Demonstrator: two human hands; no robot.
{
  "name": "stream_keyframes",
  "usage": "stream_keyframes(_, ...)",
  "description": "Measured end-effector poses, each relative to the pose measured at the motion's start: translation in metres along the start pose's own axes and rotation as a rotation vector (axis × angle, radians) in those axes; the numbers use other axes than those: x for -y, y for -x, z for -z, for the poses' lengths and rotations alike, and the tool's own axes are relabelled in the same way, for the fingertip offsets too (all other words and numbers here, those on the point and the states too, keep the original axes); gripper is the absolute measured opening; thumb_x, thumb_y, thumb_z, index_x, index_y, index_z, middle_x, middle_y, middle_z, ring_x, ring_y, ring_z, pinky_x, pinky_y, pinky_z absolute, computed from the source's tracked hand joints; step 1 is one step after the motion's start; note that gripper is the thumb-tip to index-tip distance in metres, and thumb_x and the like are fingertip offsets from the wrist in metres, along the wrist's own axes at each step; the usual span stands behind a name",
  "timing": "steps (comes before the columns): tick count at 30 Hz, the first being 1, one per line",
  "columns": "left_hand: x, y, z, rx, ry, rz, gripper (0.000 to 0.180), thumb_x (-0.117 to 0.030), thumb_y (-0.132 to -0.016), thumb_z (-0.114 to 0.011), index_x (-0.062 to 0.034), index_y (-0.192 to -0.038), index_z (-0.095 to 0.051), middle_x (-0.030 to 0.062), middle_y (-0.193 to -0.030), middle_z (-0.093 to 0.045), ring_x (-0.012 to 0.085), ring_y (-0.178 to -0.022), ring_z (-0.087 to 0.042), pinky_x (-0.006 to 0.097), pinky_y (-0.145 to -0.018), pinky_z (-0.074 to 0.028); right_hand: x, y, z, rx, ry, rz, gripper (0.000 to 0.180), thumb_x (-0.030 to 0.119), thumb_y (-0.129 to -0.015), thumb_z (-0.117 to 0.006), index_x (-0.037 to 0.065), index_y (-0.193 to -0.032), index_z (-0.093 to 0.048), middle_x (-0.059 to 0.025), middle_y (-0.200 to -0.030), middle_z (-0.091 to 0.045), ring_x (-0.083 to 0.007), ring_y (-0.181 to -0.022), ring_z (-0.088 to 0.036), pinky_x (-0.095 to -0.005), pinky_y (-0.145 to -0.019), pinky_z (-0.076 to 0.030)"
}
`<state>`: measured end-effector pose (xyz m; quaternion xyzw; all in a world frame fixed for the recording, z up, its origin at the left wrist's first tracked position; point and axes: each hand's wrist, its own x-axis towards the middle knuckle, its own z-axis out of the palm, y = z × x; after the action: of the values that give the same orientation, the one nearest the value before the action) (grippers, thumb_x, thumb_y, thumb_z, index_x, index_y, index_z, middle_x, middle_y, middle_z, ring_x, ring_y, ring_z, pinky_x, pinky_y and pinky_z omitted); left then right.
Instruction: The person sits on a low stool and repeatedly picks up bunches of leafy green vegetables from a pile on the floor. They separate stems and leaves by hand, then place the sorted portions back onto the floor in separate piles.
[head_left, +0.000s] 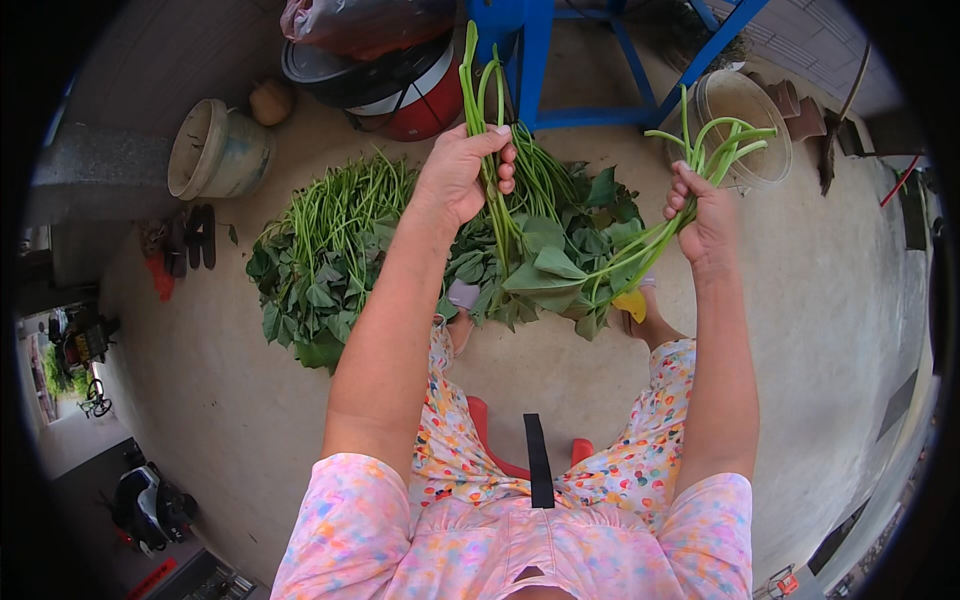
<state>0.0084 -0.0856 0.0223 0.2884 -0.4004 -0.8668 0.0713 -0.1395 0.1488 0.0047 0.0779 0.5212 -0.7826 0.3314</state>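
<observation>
My left hand (467, 172) is closed around a bunch of long green stems (470, 85), their ends pointing up and away from me. My right hand (703, 215) grips another bunch of leafy green stems (650, 243); several bent ends stick out above the fist. Broad, heart-shaped leaves (555, 270) hang from these bunches between my hands, overlapping so that I cannot tell which stem each belongs to. Beneath, a large pile of the same leafy greens (330, 240) lies on the floor, stems mostly toward the far side. One yellow leaf (630, 304) shows by my right foot.
A pale bucket (222, 150) stands far left, near dark slippers (200, 238). Behind the pile sit a red-and-white bucket (420, 105) and a blue metal frame (535, 70). Another pale bucket (770, 165) is beyond my right hand. A red stool (480, 425) shows between my legs.
</observation>
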Motion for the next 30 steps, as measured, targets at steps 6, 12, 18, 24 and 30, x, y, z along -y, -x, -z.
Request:
stream_keyframes(6,0.008,-0.001,-0.010,-0.050,-0.047,0.053,0.012,-0.008,-0.078,-0.062,-0.0056,-0.083,-0.051,0.0051,-0.067,-0.052,0.0141,-0.054,-0.049,0.027,-0.046,-0.039,-0.016,0.008,-0.020,0.086,0.154,-0.005,0.008,0.008,-0.078,-0.059,0.005,-0.080,-0.052,0.0002,-0.059,-0.046,-0.0090,-0.048,-0.044,-0.0227,-0.042,-0.036)
stream_keyframes(12,0.023,0.000,-0.029,0.010,-0.042,0.142,0.012,-0.006,-0.076,-0.061,-0.0045,-0.082,-0.051,0.0053,-0.066,-0.052,0.0141,-0.054,-0.049,0.027,-0.046,-0.040,-0.030,0.013,-0.041,0.092,0.181,-0.100,0.009,0.010,-0.078,-0.060,0.004,-0.080,-0.053,0.0001,-0.062,-0.048,-0.0090,-0.050,-0.045,-0.0224,-0.043,-0.037)
stream_keyframes(18,0.036,-0.001,-0.040,0.063,-0.051,0.191,0.013,-0.007,-0.076,-0.063,-0.0045,-0.080,-0.051,0.0051,-0.066,-0.052,0.0136,-0.054,-0.050,0.027,-0.046,-0.040,-0.039,0.016,-0.051,0.088,0.202,-0.133,0.012,0.013,-0.078,-0.062,0.005,-0.078,-0.053,0.0003,-0.062,-0.049,-0.0084,-0.050,-0.046,-0.0222,-0.044,-0.037)
stream_keyframes(24,0.046,0.001,-0.044,0.175,-0.168,0.251,0.008,-0.010,-0.078,-0.062,-0.0040,-0.078,-0.058,0.0059,-0.070,-0.058,0.0122,-0.054,-0.050,0.025,-0.047,-0.038,-0.044,0.020,-0.058,0.132,0.132,-0.110,0.016,0.015,-0.075,-0.067,0.002,-0.077,-0.057,-0.0006,-0.060,-0.052,-0.0076,-0.049,-0.045,-0.0214,-0.043,-0.037)
stream_keyframes(30,0.047,0.002,-0.045,0.181,-0.206,0.232,0.009,-0.009,-0.077,-0.063,-0.0038,-0.078,-0.057,0.0056,-0.069,-0.058,0.0119,-0.055,-0.050,0.026,-0.047,-0.038,-0.045,0.018,-0.056,0.057,0.196,-0.094,0.016,0.013,-0.074,-0.068,0.001,-0.078,-0.060,-0.0017,-0.059,-0.053,-0.0085,-0.047,-0.045,-0.0212,-0.043,-0.035)
